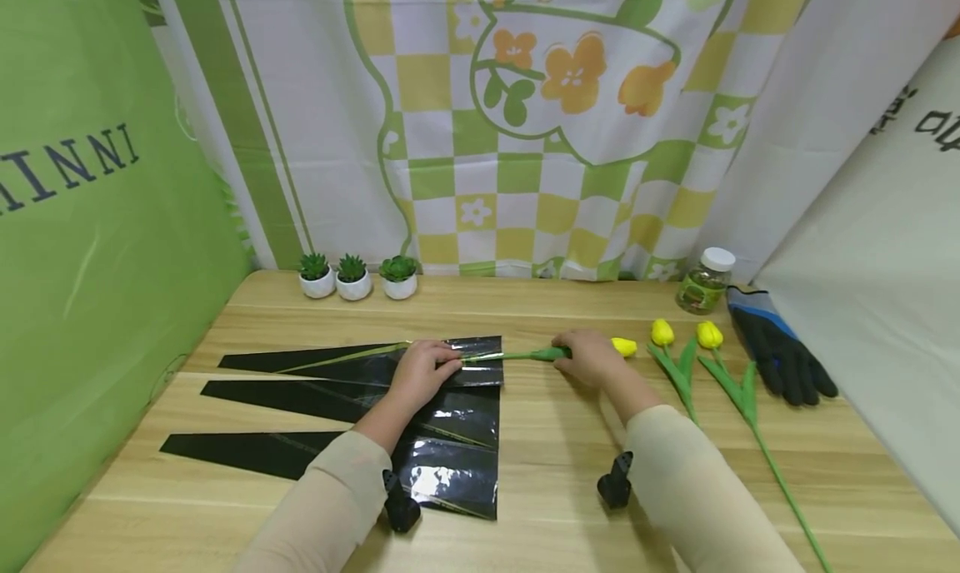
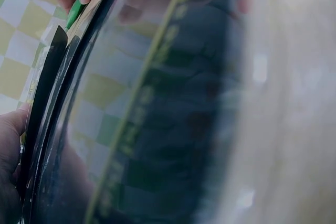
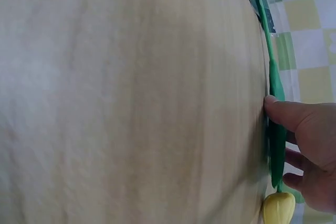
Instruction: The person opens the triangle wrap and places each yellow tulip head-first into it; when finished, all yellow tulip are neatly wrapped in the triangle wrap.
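An artificial yellow tulip [image 1: 622, 346] lies sideways, its green stem running left to the wide end of the farthest black tapered flower sleeve [image 1: 480, 376]. My right hand [image 1: 591, 358] grips the tulip by its green leaves; in the right wrist view the thumb and fingers of that hand [image 3: 310, 145] close round the leaves just above the yellow bloom [image 3: 279, 207]. At the same sleeve, my left hand [image 1: 422, 375] pinches the film near the wide end. Part of the stem shows through or over the shiny sleeve; which one, I cannot tell.
Two more black sleeves [image 1: 450, 415] [image 1: 457, 473] lie nearer on the wooden table. Two tulips [image 1: 662, 333] [image 1: 709, 335] lie to the right, beside a dark work glove [image 1: 776, 348]. A lidded jar [image 1: 703, 281] and small potted succulents [image 1: 353, 278] stand along the back edge.
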A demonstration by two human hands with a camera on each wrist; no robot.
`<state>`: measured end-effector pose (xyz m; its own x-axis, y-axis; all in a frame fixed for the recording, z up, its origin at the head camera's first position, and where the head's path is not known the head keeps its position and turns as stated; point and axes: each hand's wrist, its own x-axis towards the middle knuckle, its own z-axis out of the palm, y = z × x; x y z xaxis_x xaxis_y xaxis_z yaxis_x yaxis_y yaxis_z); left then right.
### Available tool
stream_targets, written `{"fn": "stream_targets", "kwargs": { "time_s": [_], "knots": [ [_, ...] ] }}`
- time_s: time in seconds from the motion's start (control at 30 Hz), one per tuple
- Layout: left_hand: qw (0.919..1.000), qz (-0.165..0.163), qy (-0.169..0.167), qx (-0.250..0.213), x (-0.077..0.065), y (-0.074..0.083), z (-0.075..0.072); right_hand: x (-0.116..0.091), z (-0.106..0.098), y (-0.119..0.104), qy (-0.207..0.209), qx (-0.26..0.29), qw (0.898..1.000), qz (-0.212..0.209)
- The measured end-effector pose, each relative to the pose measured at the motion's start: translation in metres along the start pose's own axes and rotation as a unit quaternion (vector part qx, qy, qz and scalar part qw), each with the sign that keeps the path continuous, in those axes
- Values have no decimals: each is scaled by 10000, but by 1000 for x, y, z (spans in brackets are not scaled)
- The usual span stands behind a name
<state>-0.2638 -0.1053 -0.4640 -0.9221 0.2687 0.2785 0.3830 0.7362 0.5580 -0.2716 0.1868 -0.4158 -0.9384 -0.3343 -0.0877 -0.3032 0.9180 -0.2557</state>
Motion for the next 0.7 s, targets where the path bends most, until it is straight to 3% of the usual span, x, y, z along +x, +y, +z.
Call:
{"fn": "stream_targets", "kwargs": {
  "time_s": [0.23, 0.7],
  "knots": [
    [9999, -61, -21, 77, 1, 2, 0, 1, -1, -2, -109, 188, 9997, -55],
    [9998, -70, -79, 188, 1, 5, -4, 12, 14, -46, 188, 667, 9965, -468]
  ]
}}
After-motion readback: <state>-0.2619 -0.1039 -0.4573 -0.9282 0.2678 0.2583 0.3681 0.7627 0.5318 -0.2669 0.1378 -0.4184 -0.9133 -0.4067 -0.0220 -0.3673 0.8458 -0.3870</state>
